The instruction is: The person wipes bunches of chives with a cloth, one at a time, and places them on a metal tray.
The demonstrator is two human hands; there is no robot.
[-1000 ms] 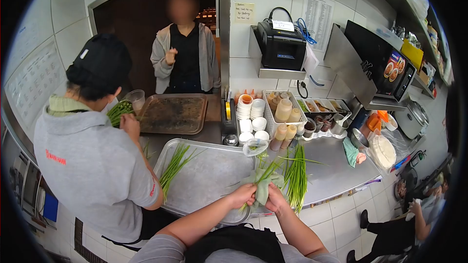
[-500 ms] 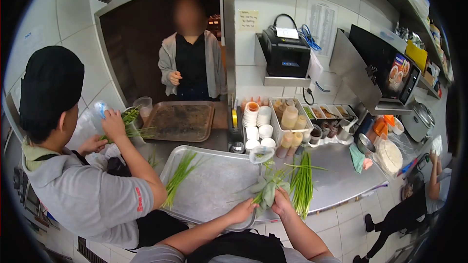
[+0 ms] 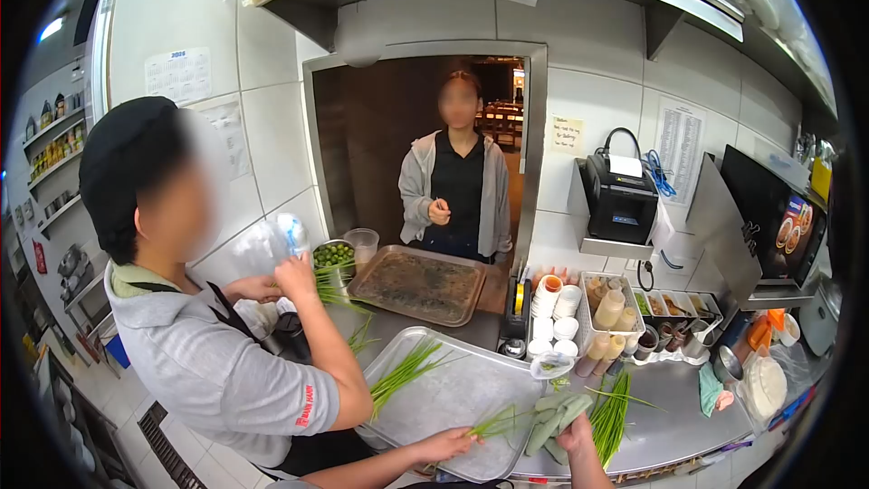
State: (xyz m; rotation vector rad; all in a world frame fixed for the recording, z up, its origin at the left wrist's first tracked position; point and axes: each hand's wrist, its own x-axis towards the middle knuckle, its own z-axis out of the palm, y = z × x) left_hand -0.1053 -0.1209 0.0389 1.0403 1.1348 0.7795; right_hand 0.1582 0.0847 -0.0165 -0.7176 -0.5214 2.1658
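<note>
My left hand (image 3: 450, 445) is closed on the lower ends of a small bunch of chives (image 3: 494, 424), held over the near part of a metal tray (image 3: 466, 389). To its right, my right hand (image 3: 577, 437) grips a folded grey-green cloth (image 3: 552, 423), apart from the bunch. A larger pile of long chives (image 3: 616, 417) lies on the steel counter just right of that hand. On the tray's left side rests another bunch of chives (image 3: 398, 380).
At my left a co-worker (image 3: 217, 362) holds green stalks. A person (image 3: 459, 181) stands behind the hatch, beyond a dark baking tray (image 3: 421, 285). White cups (image 3: 567, 302), sauce bottles (image 3: 608, 310) and a can of small green fruits (image 3: 334, 255) stand along the back.
My hands have parted: both were at the cloth and chives together, and now the left holds the chives and the right the cloth. My view has turned up and left.
</note>
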